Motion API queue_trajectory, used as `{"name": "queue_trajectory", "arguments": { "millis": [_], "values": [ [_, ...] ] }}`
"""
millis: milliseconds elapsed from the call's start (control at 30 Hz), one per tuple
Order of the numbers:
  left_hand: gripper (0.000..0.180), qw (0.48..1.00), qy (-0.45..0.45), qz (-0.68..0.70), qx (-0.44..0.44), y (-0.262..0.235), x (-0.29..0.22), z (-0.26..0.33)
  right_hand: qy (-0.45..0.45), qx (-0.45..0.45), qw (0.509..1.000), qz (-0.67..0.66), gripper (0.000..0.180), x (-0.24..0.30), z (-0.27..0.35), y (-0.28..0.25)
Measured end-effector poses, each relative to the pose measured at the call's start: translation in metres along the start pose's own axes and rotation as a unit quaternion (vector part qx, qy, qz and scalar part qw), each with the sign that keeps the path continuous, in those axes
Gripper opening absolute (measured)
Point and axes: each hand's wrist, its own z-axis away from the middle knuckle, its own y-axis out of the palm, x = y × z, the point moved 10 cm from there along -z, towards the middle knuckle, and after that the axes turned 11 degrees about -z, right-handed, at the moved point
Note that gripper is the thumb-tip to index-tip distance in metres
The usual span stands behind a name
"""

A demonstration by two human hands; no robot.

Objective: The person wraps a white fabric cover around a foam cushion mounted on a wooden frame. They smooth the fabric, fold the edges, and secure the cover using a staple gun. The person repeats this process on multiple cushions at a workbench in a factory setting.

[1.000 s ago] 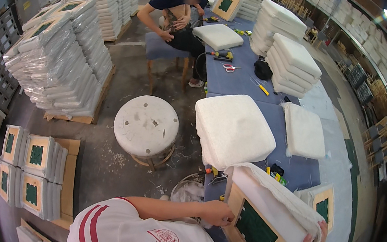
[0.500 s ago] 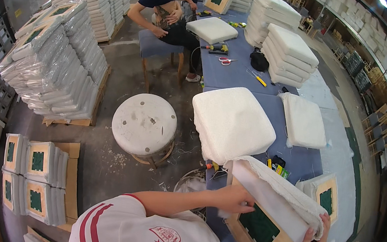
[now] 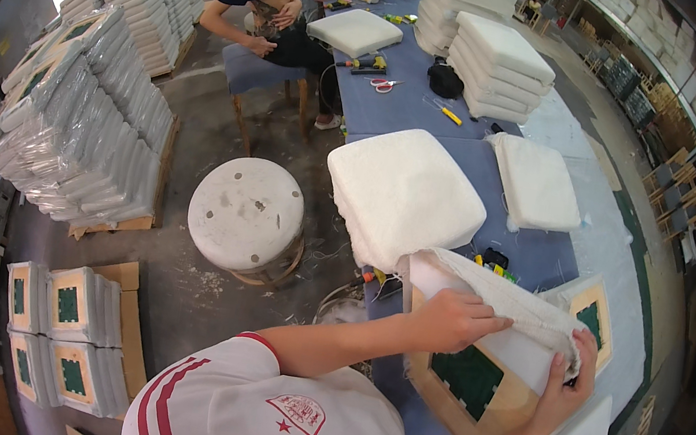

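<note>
Right hand point(image 3: 569, 382) pinching corner of white cloth point(image 3: 523, 297), thumb against fingers. Left hand point(image 3: 451, 321) resting nearly closed at cloth edge; cannot tell if gripping. Wooden board point(image 3: 509, 404) lying just below hands on blue table point(image 3: 543, 254).

A head-worn fisheye looks down and forward, close above the worktable point(image 3: 543, 256)

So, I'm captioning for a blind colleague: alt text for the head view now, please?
A bare right hand grips white cloth on a wood-backed cushion; the curled left hand is at the cloth's edge. More cushions line the blue table, and someone sits nearby.
</note>
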Motion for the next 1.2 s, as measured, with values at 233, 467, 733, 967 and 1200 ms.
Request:
{"name": "queue_trajectory", "arguments": {
  "millis": [233, 467, 733, 967, 1200],
  "values": [
    [0.041, 0.998, -0.058, 0.012, -0.019, -0.019, 0.017, -0.007, 0.031, -0.008, 0.999, -0.018, 0.034, -0.009, -0.013, 0.014],
    [0.05, 0.998, -0.041, -0.021, 0.05, 0.019, 0.036, 0.008, 0.017, 0.017, 1.0, -0.011, 0.03, -0.012, -0.021, 0.027],
    [0.049, 0.997, -0.042, 0.048, 0.033, 0.021, 0.02, 0.034, 0.052, 0.001, 0.998, -0.021, 0.032, -0.046, -0.026, 0.015],
    [0.028, 0.986, -0.162, 0.02, 0.022, 0.002, 0.048, 0.002, 0.048, -0.005, 0.999, -0.021, 0.034, -0.038, -0.018, 0.007],
    [0.02, 0.978, -0.023, 0.053, 0.199, 0.066, 0.018, 0.021, 0.076, -0.017, 0.997, -0.027, 0.033, -0.037, -0.025, 0.013]
  ]
}}
